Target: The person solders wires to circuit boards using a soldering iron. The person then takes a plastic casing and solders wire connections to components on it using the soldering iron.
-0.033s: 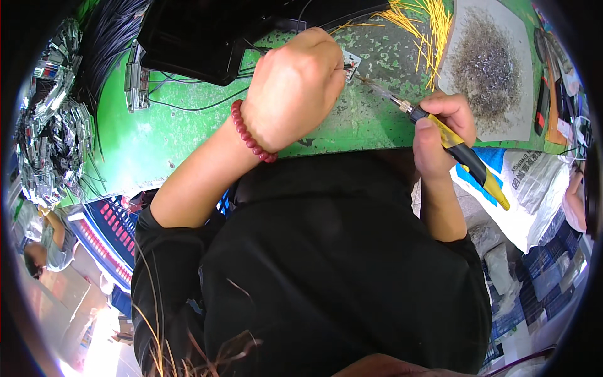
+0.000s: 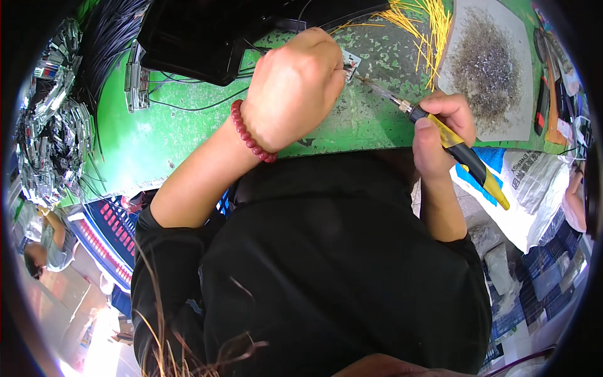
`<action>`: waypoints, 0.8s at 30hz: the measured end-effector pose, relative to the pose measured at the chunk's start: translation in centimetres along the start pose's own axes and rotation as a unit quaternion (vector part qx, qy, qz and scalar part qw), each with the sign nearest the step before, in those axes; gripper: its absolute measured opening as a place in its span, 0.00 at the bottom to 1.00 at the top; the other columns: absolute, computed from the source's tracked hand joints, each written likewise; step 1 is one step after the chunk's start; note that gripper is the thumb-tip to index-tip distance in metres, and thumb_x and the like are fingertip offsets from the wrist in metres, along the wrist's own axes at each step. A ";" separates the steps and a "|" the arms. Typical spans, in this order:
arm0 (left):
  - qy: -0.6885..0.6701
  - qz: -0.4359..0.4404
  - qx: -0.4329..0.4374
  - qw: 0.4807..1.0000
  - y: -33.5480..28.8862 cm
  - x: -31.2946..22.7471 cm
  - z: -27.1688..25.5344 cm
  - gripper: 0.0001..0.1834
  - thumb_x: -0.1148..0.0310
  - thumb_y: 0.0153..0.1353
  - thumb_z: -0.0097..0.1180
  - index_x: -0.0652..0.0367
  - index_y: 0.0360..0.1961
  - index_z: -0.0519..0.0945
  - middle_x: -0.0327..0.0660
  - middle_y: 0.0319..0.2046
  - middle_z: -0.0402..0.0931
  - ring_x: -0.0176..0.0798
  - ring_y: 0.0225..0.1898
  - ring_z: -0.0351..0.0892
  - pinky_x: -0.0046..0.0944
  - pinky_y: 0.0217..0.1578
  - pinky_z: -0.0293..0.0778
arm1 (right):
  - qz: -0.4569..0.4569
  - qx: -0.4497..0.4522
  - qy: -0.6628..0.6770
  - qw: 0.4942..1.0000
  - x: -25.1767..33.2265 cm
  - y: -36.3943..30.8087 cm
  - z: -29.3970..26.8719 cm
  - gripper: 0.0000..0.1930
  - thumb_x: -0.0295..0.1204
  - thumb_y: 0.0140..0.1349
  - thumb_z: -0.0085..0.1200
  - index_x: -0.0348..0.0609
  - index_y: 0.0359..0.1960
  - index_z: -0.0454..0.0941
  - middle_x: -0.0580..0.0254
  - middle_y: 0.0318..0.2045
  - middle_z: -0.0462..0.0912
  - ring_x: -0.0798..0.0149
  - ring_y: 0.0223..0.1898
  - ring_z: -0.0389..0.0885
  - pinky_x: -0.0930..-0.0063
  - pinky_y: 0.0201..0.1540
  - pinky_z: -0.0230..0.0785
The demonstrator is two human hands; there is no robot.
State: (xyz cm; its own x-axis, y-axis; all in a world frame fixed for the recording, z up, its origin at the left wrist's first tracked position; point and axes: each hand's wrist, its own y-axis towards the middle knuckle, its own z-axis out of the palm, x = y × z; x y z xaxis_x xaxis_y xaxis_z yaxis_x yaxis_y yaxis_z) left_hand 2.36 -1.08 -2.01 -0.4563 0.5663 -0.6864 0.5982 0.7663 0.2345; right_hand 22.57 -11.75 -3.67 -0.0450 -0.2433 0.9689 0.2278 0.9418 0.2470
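Note:
My right hand (image 2: 443,132) is closed round the yellow and black handle of a soldering iron (image 2: 472,164). Its metal tip points left and ends just right of my left fingertips, beside a small whitish piece (image 2: 353,60). Curled with its back facing up, my left hand (image 2: 298,88) wears a red bead bracelet (image 2: 246,137). Its fingertips close at that piece, but the hand hides what they grip. Thin black wires (image 2: 195,109) run from a clear plastic case (image 2: 136,78) toward my left hand.
A black bin (image 2: 188,41) stands behind my left hand on the worn green table (image 2: 135,144). Yellow wires (image 2: 436,41) lie at the back. At right is a pale board (image 2: 521,122) with grey debris. Clear-cased parts (image 2: 53,119) and dark wires (image 2: 113,47) pile up left.

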 end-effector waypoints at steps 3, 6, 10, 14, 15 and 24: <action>0.000 -0.004 0.001 1.000 0.0 0.0 0.1 0.03 0.79 0.51 0.60 0.65 0.26 0.77 0.44 0.31 0.78 0.43 0.27 0.78 0.36 0.28 0.74 | 0.005 -0.007 0.001 1.000 0.0 -0.1 0.0 0.11 0.27 0.56 0.61 0.38 0.36 0.73 0.69 0.28 0.73 0.79 0.27 0.66 0.83 0.30 0.57; 0.001 -0.003 -0.004 1.000 0.0 -0.1 0.1 0.03 0.79 0.51 0.60 0.65 0.26 0.77 0.44 0.31 0.78 0.43 0.27 0.78 0.36 0.28 0.74 | -0.008 -0.002 -0.008 1.000 -0.1 -0.1 -0.1 0.11 0.27 0.55 0.61 0.38 0.35 0.73 0.69 0.28 0.73 0.79 0.26 0.66 0.84 0.29 0.58; 0.006 0.006 -0.013 1.000 0.0 0.0 0.2 0.03 0.79 0.51 0.60 0.65 0.26 0.77 0.44 0.31 0.78 0.44 0.26 0.78 0.36 0.28 0.74 | -0.009 -0.002 -0.013 1.000 -0.1 0.0 -0.1 0.11 0.29 0.55 0.62 0.38 0.35 0.73 0.68 0.28 0.74 0.79 0.27 0.67 0.84 0.30 0.59; 0.006 0.005 -0.012 1.000 0.0 0.0 0.3 0.03 0.79 0.50 0.60 0.65 0.26 0.77 0.44 0.31 0.78 0.44 0.26 0.78 0.36 0.27 0.74 | -0.004 0.005 -0.041 0.999 0.2 0.0 -0.1 0.12 0.30 0.55 0.63 0.38 0.34 0.74 0.68 0.28 0.75 0.78 0.27 0.68 0.83 0.30 0.61; 0.007 0.008 -0.014 1.000 0.0 0.0 0.3 0.03 0.79 0.50 0.60 0.65 0.26 0.77 0.44 0.31 0.78 0.43 0.26 0.78 0.36 0.27 0.74 | 0.001 0.010 -0.043 0.999 0.3 0.1 0.0 0.12 0.29 0.54 0.63 0.38 0.34 0.74 0.68 0.27 0.75 0.78 0.27 0.69 0.83 0.30 0.61; 0.014 0.006 -0.018 1.000 -0.1 0.0 0.3 0.03 0.79 0.50 0.60 0.64 0.25 0.77 0.43 0.31 0.78 0.43 0.25 0.78 0.36 0.26 0.74 | 0.029 0.028 -0.052 0.998 0.5 0.1 0.0 0.10 0.25 0.53 0.61 0.38 0.34 0.74 0.67 0.28 0.75 0.77 0.27 0.69 0.83 0.30 0.61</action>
State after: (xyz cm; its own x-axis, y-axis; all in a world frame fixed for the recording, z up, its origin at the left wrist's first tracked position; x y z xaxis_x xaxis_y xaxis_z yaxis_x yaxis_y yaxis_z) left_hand 2.54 -1.22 -2.23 -0.4674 0.5838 -0.6639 0.5804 0.7690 0.2677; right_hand 22.59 -11.82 -3.14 -0.1345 -0.1643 0.9772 0.1791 0.9659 0.1871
